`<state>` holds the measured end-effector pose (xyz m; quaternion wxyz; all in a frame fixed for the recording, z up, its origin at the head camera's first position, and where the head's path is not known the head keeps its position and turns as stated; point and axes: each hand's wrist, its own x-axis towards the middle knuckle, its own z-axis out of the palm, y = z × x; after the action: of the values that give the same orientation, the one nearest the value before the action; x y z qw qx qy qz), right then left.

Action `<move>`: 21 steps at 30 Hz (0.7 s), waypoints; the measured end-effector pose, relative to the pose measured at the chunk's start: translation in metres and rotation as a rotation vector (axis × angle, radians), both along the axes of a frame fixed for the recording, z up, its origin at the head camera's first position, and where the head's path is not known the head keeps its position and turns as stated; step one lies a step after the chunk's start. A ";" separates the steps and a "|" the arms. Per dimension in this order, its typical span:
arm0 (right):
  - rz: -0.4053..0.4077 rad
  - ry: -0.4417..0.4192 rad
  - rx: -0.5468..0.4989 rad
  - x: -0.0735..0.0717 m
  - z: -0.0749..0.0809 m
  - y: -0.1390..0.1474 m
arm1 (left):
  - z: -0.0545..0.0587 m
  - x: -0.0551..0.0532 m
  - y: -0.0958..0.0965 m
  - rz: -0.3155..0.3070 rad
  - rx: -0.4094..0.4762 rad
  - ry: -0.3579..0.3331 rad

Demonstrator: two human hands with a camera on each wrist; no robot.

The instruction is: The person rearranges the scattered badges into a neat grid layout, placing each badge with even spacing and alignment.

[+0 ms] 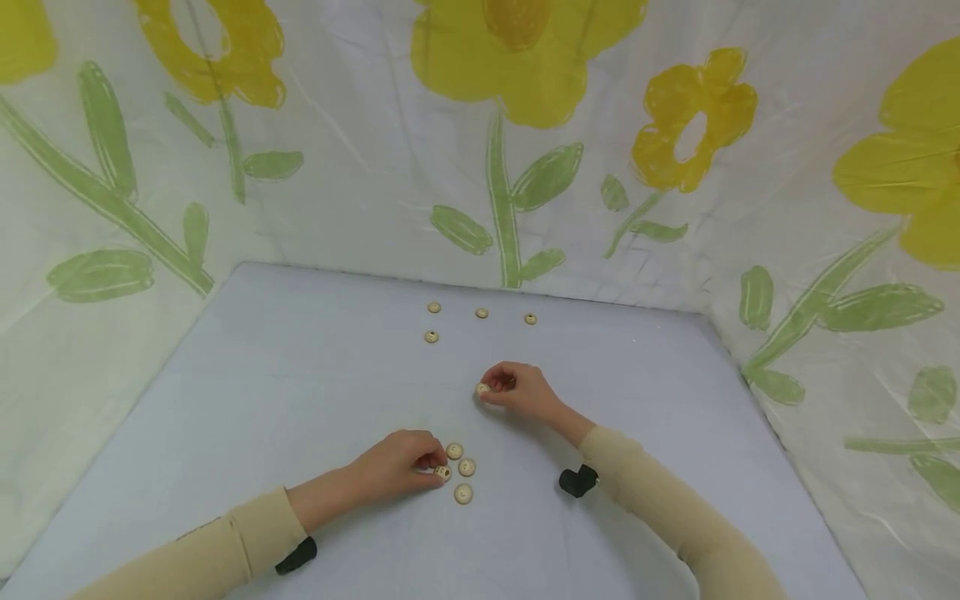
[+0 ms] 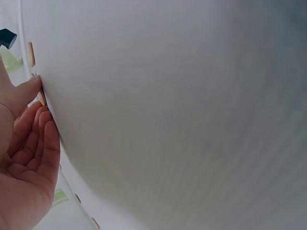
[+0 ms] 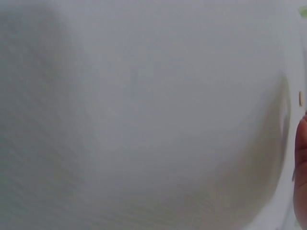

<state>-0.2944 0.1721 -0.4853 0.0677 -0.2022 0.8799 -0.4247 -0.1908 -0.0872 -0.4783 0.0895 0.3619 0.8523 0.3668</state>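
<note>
In the head view my right hand (image 1: 521, 390) pinches a small round wooden disc (image 1: 482, 389) between thumb and fingers, above the middle of the table. My left hand (image 1: 401, 465) grips another wooden disc (image 1: 443, 473) with dark markings, thumb on its near side and fingers on its far side. Close beside the left fingertips lie three more pale discs, the nearest to me being a disc (image 1: 463, 494) with faint marks. The left wrist view shows the held disc edge-on between thumb and fingers. Only part of the right hand (image 3: 301, 177) appears at the right wrist view's edge.
Toward the table's back edge, three discs form a row, the middle disc (image 1: 482, 313) among them, with a fourth disc (image 1: 431, 337) in front of the leftmost. The pale table (image 1: 300, 367) meets a white curtain (image 1: 360, 192) painted with yellow flowers on several sides.
</note>
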 end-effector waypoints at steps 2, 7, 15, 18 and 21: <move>-0.009 0.004 0.008 -0.005 0.000 -0.001 | -0.001 0.000 0.000 0.000 0.001 -0.002; -0.038 0.012 0.007 -0.017 0.001 -0.004 | -0.003 0.000 0.000 0.007 -0.002 -0.003; -0.105 -0.008 0.012 -0.036 0.000 -0.008 | -0.006 -0.001 0.000 0.008 0.003 0.002; -0.137 -0.018 0.021 -0.041 0.002 -0.010 | -0.006 0.000 0.001 0.009 0.005 0.002; -0.168 -0.031 0.018 -0.046 0.003 -0.013 | -0.005 0.000 0.001 0.010 0.004 0.002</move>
<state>-0.3403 0.1594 -0.4822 0.0475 -0.1205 0.8964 -0.4238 -0.1909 -0.0858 -0.4837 0.0863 0.3582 0.8535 0.3685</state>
